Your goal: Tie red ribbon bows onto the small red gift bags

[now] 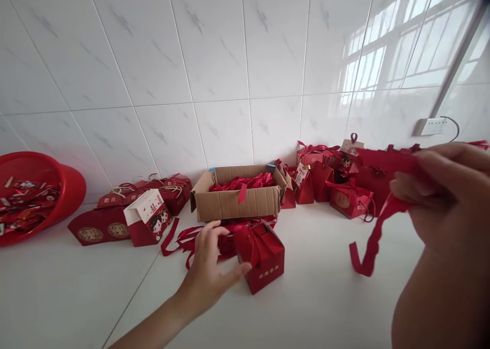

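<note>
In front of me on the white surface stands a red gift box (264,259) with gold characters and a cord on top. My left hand (210,259) is at its left side, thumb and fingers apart; the thumb tip is by the box's front edge, and I cannot tell whether it touches. Raised at the right, close to the camera, my right hand (451,191) is closed on a red ribbon (369,252), whose end hangs down below the fingers. More red ribbon (187,239) lies loose behind the gift box.
A cardboard box (239,203) of red ribbons stands near the tiled wall. Red gift boxes (103,224) are at the left, and several more (319,180) at the right. A red basin (71,185) of wrapped sweets sits far left. A power socket (432,127) is on the wall.
</note>
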The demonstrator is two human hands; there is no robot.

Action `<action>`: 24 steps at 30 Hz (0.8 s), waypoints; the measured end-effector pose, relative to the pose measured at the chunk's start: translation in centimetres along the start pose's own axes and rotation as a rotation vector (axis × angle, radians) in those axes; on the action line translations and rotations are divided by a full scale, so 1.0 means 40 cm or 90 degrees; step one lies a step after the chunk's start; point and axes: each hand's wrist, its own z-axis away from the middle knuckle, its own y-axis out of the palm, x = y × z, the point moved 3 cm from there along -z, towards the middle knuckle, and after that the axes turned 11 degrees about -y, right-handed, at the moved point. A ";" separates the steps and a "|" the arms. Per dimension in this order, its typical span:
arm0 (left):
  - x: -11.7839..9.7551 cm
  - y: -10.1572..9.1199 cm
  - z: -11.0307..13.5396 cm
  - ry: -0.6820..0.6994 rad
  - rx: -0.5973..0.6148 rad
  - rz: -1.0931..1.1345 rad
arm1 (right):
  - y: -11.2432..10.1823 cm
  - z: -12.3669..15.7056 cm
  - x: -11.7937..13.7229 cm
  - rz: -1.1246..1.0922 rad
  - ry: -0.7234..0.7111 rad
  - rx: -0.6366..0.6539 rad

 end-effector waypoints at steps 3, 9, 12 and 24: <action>-0.092 -0.026 -0.054 0.056 0.081 -0.081 | 0.079 0.014 0.018 0.051 0.040 0.031; -0.175 0.005 -0.132 -0.008 0.196 -0.220 | 0.155 0.031 -0.030 0.177 0.095 0.362; -0.194 -0.013 -0.108 0.045 0.209 -0.119 | 0.167 0.035 -0.058 0.218 0.113 0.461; -0.170 -0.011 -0.096 -0.057 0.237 -0.180 | 0.236 0.038 -0.177 0.219 0.198 0.659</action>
